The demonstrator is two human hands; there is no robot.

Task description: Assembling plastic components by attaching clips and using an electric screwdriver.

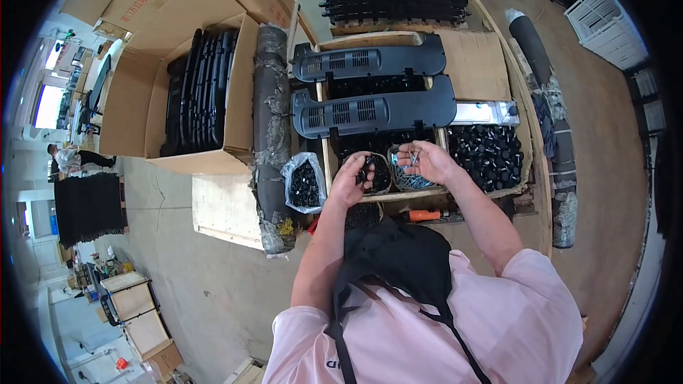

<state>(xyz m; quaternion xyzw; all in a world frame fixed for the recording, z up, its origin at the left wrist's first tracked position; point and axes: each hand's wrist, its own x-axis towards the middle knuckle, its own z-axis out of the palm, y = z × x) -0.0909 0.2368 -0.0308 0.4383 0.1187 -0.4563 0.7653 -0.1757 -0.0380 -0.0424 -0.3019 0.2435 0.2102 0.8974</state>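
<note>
My left hand point(353, 176) is closed around a few small black plastic pieces point(367, 166), held over a round container of black parts point(379, 178). My right hand point(425, 160) pinches small silver screws point(413, 158) above a round container of metal screws point(409, 181). Both hands hover over a wooden tray bench point(398, 195). Two long black vented plastic panels point(373, 112) point(366, 62) lie across the bench just beyond my hands.
A bin of black round knobs point(487, 156) sits to the right, a plastic bag of black parts point(304, 185) to the left. An orange-handled tool point(425, 215) lies near my body. A cardboard box of black panels point(199, 92) stands left. A person point(71, 158) works far left.
</note>
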